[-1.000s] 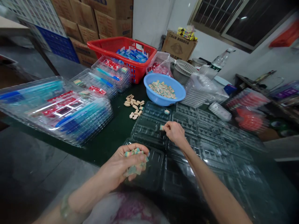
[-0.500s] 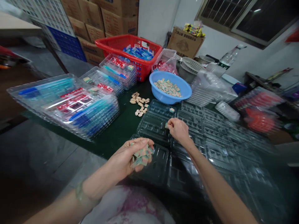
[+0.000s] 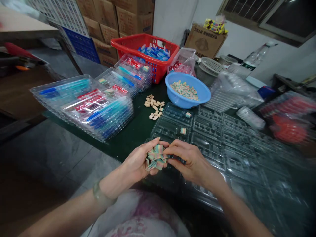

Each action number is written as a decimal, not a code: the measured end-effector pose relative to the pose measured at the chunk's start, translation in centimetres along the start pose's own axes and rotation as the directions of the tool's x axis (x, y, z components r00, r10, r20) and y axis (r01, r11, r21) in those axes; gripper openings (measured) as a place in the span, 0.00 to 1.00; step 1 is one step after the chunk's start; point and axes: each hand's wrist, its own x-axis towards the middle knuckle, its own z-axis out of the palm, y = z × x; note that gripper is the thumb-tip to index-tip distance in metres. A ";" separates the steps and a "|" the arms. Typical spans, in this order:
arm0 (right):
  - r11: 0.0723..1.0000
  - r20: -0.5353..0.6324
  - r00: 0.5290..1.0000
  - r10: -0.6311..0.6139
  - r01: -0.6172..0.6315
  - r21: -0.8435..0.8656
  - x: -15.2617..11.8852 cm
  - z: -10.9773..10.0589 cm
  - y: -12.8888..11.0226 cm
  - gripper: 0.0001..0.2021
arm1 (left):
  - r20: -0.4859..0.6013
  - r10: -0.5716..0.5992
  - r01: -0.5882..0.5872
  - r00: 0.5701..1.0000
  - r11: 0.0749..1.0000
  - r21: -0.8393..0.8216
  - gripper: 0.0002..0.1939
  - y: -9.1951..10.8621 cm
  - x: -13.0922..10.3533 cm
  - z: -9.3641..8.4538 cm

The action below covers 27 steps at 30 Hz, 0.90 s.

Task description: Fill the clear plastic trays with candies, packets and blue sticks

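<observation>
A heap of small pastel-striped squares (image 3: 157, 157) in pink, green and cream lies in my left hand (image 3: 138, 161), its palm cupped around them. Over the heap's right side, the thumb and bent fingers of my right hand (image 3: 189, 159) press at one of the pieces; the fingertips partly hide it. Beyond my hands, a clear plastic tray (image 3: 164, 129) holds one striped square (image 3: 183, 131) in its right part. The tray behind it (image 3: 172, 113) also has a striped square (image 3: 188, 114). Both hands hover above the nearest trays.
A blue bowl (image 3: 170, 93) of striped squares stands behind the trays. Peanuts (image 3: 154, 103) lie beside it. Filled clear packs (image 3: 106, 112) are stacked at left, before a red basket (image 3: 158, 69). Many trays (image 3: 237, 161) cover the right. A cardboard box (image 3: 204, 41) stands behind.
My right hand has drawn back from the second tray to the heap in my left palm. A striped square now lies in that tray. The view has shifted slightly.
</observation>
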 end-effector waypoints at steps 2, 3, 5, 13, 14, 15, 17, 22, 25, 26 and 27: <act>1.000 -0.011 1.000 -0.003 0.003 -0.010 0.0 0.3 0.2 0.09 | 0.012 -0.016 0.016 1.000 0.999 0.028 0.17 -0.1 0.0 0.0; 1.000 -0.017 1.000 0.001 -0.001 0.005 0.0 0.4 0.3 0.08 | 0.022 -0.022 0.021 1.000 0.999 0.040 0.17 -0.1 0.0 0.0; 0.999 -0.039 0.999 0.014 -0.012 0.050 0.0 0.5 0.3 0.08 | 0.045 -0.029 0.026 0.999 0.998 0.057 0.18 -0.2 -0.1 0.0; 0.985 -0.268 0.948 0.171 -0.167 0.039 -0.7 1.2 -0.2 0.06 | 0.044 -0.004 0.002 0.999 0.999 0.038 0.18 0.0 -0.6 0.1; 0.983 -0.299 0.938 0.176 -0.184 0.002 -0.9 1.4 -0.3 0.06 | 0.039 -0.002 0.001 0.999 1.000 0.030 0.18 0.0 -0.7 0.1; 0.979 -0.322 0.930 0.179 -0.201 -0.034 -1.0 1.7 -0.5 0.06 | 0.035 0.001 -0.002 0.999 1.000 0.024 0.18 0.0 -0.7 0.1; 0.968 -0.340 0.922 0.185 -0.231 -0.097 -1.3 2.2 -0.9 0.07 | 0.027 0.009 -0.009 1.000 1.000 0.025 0.18 0.0 -0.6 0.1; 0.949 -0.324 0.926 0.194 -0.260 -0.176 -1.6 3.3 -1.7 0.09 | 0.001 0.048 -0.048 0.999 0.999 0.021 0.18 -0.1 -0.4 0.1; 0.951 -0.299 0.924 0.240 -0.285 -0.117 -1.4 3.4 -1.7 0.07 | -0.012 0.093 -0.093 0.996 0.995 0.035 0.16 -0.2 -0.5 0.4; 0.947 -0.292 0.918 0.269 -0.307 -0.094 -1.3 3.3 -1.7 0.07 | -0.014 0.118 -0.117 0.993 0.992 0.055 0.15 -0.3 -0.5 0.5; 0.938 -0.285 0.909 0.304 -0.337 -0.075 -1.2 3.2 -1.7 0.06 | -0.017 0.143 -0.141 0.990 0.987 0.079 0.15 -0.4 -0.6 0.6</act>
